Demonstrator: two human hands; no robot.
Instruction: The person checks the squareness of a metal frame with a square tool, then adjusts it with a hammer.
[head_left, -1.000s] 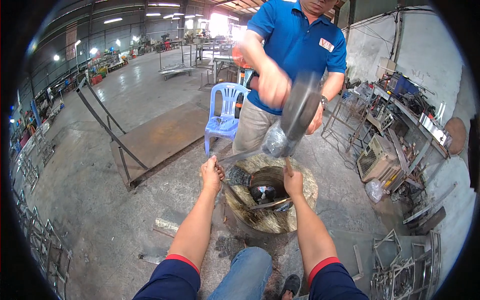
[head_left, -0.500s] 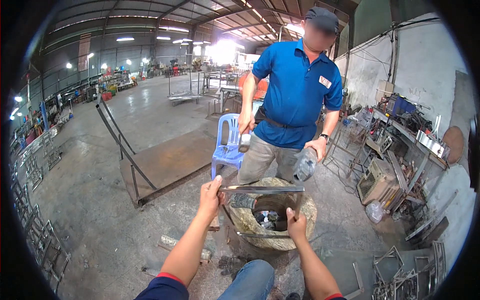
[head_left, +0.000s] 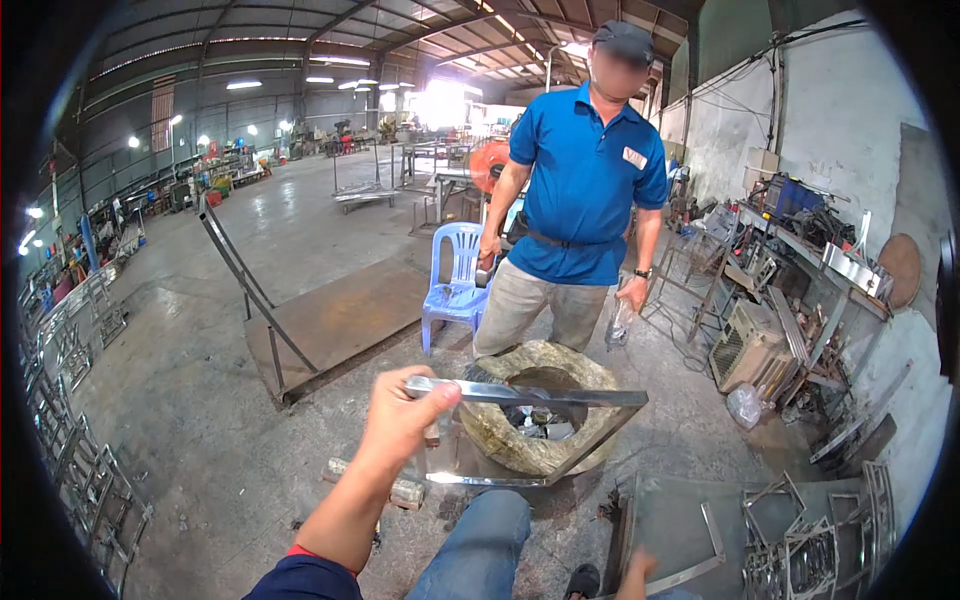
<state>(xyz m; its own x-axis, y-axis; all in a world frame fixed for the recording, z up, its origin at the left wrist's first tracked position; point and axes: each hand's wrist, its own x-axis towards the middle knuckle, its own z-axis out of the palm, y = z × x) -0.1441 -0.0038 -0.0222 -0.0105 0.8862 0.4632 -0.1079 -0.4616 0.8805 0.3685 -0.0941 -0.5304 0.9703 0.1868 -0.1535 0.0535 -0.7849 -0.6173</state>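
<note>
We see our left hand (head_left: 402, 412) closed around one end of the upper bar of a rectangular metal frame (head_left: 540, 397), thumb pressed along the bar and fingers wrapped behind it; the frame stands tilted in front of us, above our knee (head_left: 480, 540) and across the near side of a mottled, yellowish round block (head_left: 500, 450), though we cannot tell whether the two touch; our right hand (head_left: 636, 574) shows only in part at the lower edge, well apart from the frame and near a flat grey sheet (head_left: 675, 515), and we cannot tell whether it is open or closed on anything; more metal frames (head_left: 805, 550) lie on the right of that sheet; inside the block's hollow we make out jumbled dark and pale pieces (head_left: 540, 424); beyond the block stands a co-worker (head_left: 580, 190) in a blue shirt and dark cap, a dark tool (head_left: 485, 272) in one lowered hand and a clear, wrapped thing (head_left: 619, 325) in the other; beside the co-worker we find a blue plastic chair (head_left: 455, 298), and to its left a rusty plate (head_left: 350, 325) on the floor.
</note>
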